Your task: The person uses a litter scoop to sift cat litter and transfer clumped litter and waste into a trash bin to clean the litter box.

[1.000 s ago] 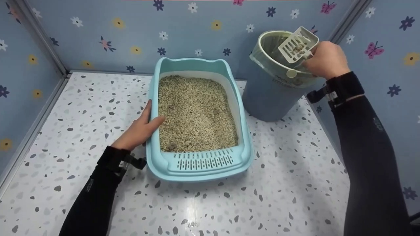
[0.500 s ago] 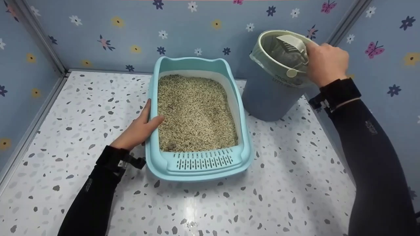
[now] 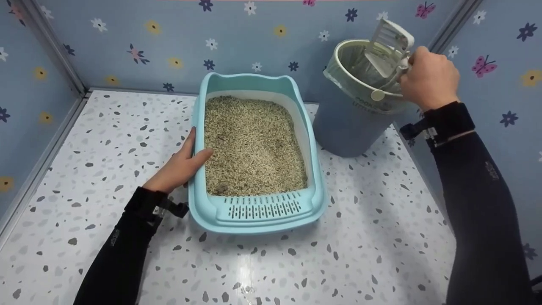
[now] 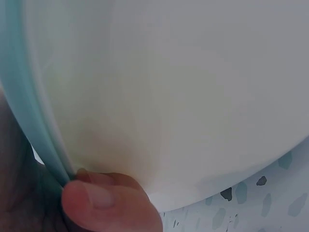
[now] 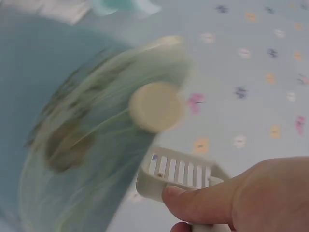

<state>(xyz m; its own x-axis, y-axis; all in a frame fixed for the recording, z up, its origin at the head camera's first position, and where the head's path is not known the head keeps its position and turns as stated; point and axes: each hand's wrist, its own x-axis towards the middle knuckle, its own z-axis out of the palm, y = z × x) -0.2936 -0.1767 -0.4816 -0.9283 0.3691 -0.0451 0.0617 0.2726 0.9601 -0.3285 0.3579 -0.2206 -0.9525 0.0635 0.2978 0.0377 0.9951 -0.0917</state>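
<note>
Blue flower-print panels (image 3: 237, 25) behind and to both sides; speckled floor (image 3: 360, 254) below. Pale slotted scoop (image 3: 384, 60), tilted over the mouth of a blue-grey bin (image 3: 347, 123), handle pinched between thumb and fingers of the right hand (image 3: 432, 78); at most a few specks visible on the slots. Likely step: emptying. Best done with scoop head low inside the mouth, slotted face turned fully downward, light shaking, stray grains caught by the liner (image 3: 334, 78). Obstacles, not to be knocked: pale green rim (image 3: 360, 83) and round knob (image 3: 377, 95), both near the right hand. Teal litter box (image 3: 254, 226), left of the bin, spread with tan litter (image 3: 254, 144); left edge gripped by the left hand (image 3: 180, 167), thumb over the top, fingers curled outside. Dark clump (image 3: 222, 189) beside the front grate (image 3: 264, 207), perhaps worth a further scoop.
</note>
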